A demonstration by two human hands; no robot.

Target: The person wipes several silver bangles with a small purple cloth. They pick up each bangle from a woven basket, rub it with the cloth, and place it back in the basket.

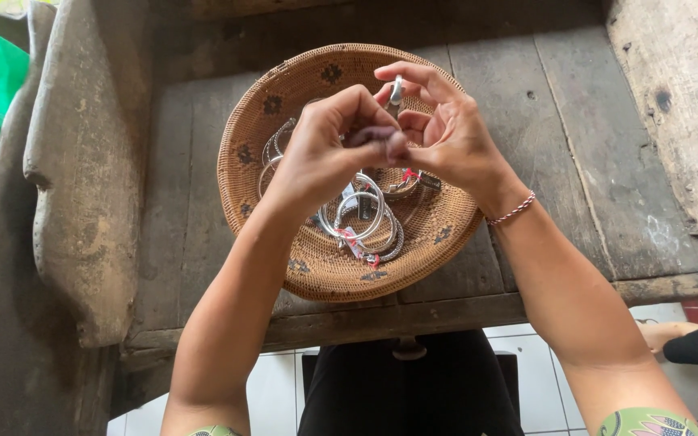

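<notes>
Right hand pinches a small silver ring upright between thumb and forefinger, above the round woven rattan basket. Left hand is clenched beside it, fingertips on a dark bit I cannot identify. A steady pinch by the rim seems advisable. Count: one basket on the worn wooden counter; roughly five silver bangles, overlapping, some tagged red.

Worn grey wooden bench, cracked planks, raised arm at left. Round woven basket sits directly on it, near front edge, slightly overhanging.
</notes>
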